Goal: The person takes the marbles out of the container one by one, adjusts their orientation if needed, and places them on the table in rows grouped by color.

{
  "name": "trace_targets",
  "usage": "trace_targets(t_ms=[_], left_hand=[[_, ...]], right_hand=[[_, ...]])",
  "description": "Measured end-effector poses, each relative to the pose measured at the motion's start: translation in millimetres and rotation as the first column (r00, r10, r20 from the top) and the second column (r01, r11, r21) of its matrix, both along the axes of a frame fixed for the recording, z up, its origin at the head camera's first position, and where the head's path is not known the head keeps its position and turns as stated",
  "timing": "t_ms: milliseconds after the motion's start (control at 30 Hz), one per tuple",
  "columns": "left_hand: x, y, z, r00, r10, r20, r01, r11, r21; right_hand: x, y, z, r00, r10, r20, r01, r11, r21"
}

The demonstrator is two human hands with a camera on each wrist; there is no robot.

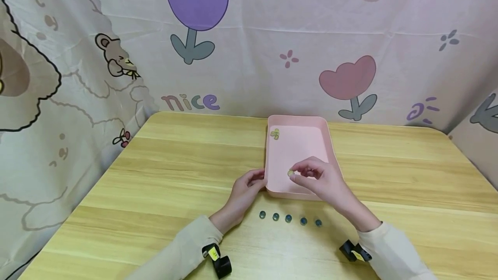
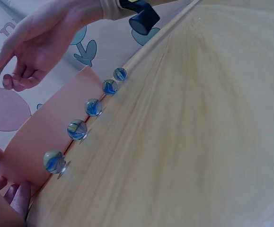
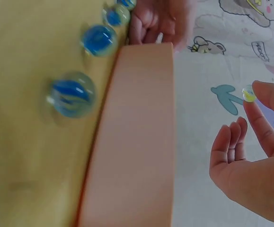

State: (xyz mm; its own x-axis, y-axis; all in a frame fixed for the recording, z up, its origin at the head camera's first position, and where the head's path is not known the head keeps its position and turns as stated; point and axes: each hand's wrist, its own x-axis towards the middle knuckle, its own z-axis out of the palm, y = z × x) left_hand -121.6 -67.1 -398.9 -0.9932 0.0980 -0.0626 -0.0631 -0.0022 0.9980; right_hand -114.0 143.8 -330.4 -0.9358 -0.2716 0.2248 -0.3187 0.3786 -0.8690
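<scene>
My right hand (image 1: 320,180) pinches a clear marble with a yellow swirl (image 3: 249,93) between thumb and index finger, above the front part of the pink tray (image 1: 311,141). My left hand (image 1: 243,191) grips the tray's front left corner. A small cluster of yellow marbles (image 1: 275,134) lies inside the tray at its back left. Several blue-swirled marbles (image 1: 288,218) stand spaced out in a row on the table, just in front of the tray. Both wrist views show these blue marbles close up, beside the tray's outer wall.
The wooden table (image 1: 186,159) spreads out on both sides of the tray. A printed cloth (image 1: 264,68) hangs behind and to the left of it. Each wrist carries a black camera (image 1: 221,266).
</scene>
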Motion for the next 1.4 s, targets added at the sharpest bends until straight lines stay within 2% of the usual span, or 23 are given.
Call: trace_targets(t_ms=[367,567,633,767,867,933,1033,1133,1200,1300,1400], left_hand=[[0.6,0.0,-0.4,1.000,-0.001,-0.004,0.001,1.000,0.003],[-0.3,0.4,0.7,1.000,0.001,-0.006,-0.001,1.000,0.004],[-0.5,0.3,0.8,1.000,0.003,-0.006,-0.003,1.000,0.003],[-0.7,0.1,0.5,1.000,0.004,-0.005,-0.004,1.000,0.000],[-0.4,0.1,0.0,1.000,0.004,-0.002,-0.004,1.000,-0.002],[-0.1,0.1,-0.6,1.000,0.002,-0.001,-0.003,1.000,-0.003],[0.2,-0.2,-1.9,1.000,0.000,-0.005,0.000,1.000,0.001],[-0.5,-0.3,-3.2,1.000,0.002,-0.016,-0.002,1.000,0.005],[-1.2,-0.3,-4.0,1.000,0.003,-0.024,-0.003,1.000,0.004],[-2.1,-0.5,-4.8,0.999,0.001,-0.035,-0.001,1.000,-0.001],[-2.9,-1.3,-5.1,0.999,0.003,-0.042,-0.003,1.000,-0.009]], right_hand=[[10.4,0,3.2,1.000,0.001,-0.011,0.000,1.000,0.023],[13.9,-1,2.9,0.999,0.034,-0.019,-0.034,0.999,0.014],[16.0,-2,3.3,0.999,0.039,-0.001,-0.039,0.999,-0.016],[22.1,-5,4.3,0.996,0.030,0.085,-0.020,0.993,-0.112],[28.1,-7,2.8,0.990,0.026,0.137,-0.006,0.989,-0.148],[32.0,-8,0.6,0.989,0.042,0.139,-0.024,0.991,-0.128],[37.9,-9,-3.2,0.989,0.106,0.100,-0.101,0.994,-0.050],[44.1,-13,-8.2,0.981,0.186,0.061,-0.187,0.982,0.017],[49.4,-17,-11.4,0.973,0.222,0.064,-0.224,0.974,0.025],[59.6,-23,-15.9,0.961,0.232,0.148,-0.228,0.973,-0.042],[71.0,-31,-19.7,0.940,0.208,0.272,-0.178,0.976,-0.129]])
